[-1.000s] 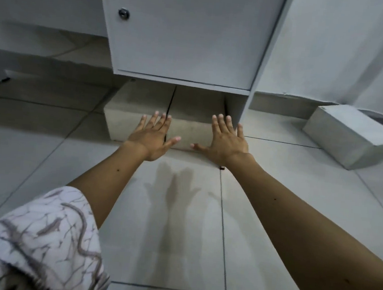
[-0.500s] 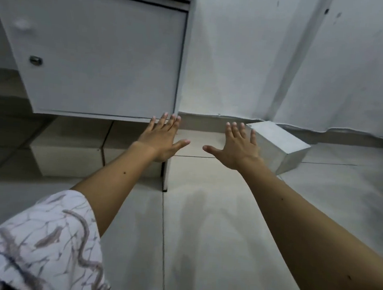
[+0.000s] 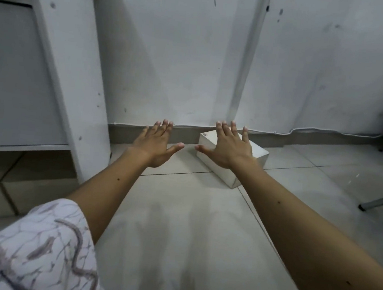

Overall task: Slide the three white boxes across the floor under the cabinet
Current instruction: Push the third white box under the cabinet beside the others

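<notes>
A white box [image 3: 255, 159] lies on the tiled floor near the wall, turned at an angle. My right hand [image 3: 228, 148] hovers over its left end, palm down, fingers spread, hiding part of its top. To the left of the box, my left hand [image 3: 156, 145] is stretched out open above bare floor. The white cabinet [image 3: 60, 62] stands at the left. Two white boxes [image 3: 31, 190] sit side by side in the dark gap under it, partly hidden by my left arm.
The grey-white wall [image 3: 218, 54] with a low skirting runs behind the box. A metal furniture leg [image 3: 381, 201] slants in at the right edge. The cabinet's side panel [image 3: 88, 139] reaches the floor between the gap and the lone box.
Both hands left the two boxes under the cabinet and swung right along with my view. They now reach toward the lone box by the wall, the right hand over it.
</notes>
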